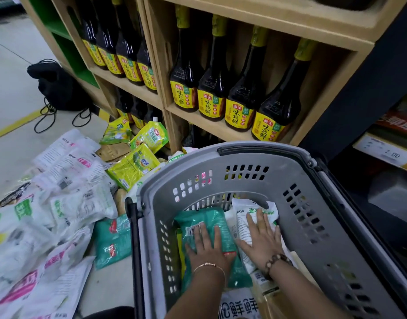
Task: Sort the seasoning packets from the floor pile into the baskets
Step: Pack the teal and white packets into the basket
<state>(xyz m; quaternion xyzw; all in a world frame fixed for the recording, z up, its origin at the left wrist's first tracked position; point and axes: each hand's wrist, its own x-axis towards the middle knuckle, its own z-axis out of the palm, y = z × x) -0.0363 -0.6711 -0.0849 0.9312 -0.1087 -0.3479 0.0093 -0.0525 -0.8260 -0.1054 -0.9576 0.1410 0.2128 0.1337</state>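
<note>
The pile (60,192) sprawls on the floor well left of the fingers (217,234), mostly white packets with yellow ones further back, all still outside the basket (255,157). Inside it, the left hand (207,247) lies flat on a teal packet (209,218), fingers straight and gripping nothing, likely pressing it down so it beds level. Just right of those fingers, the right hand (262,234) spreads flat on a white packet (245,211), also holding nothing, probably flattening it beside the teal one to keep kinds apart. Beyond the fingertips, bottles (211,88) stand on a shelf (211,128).
</note>
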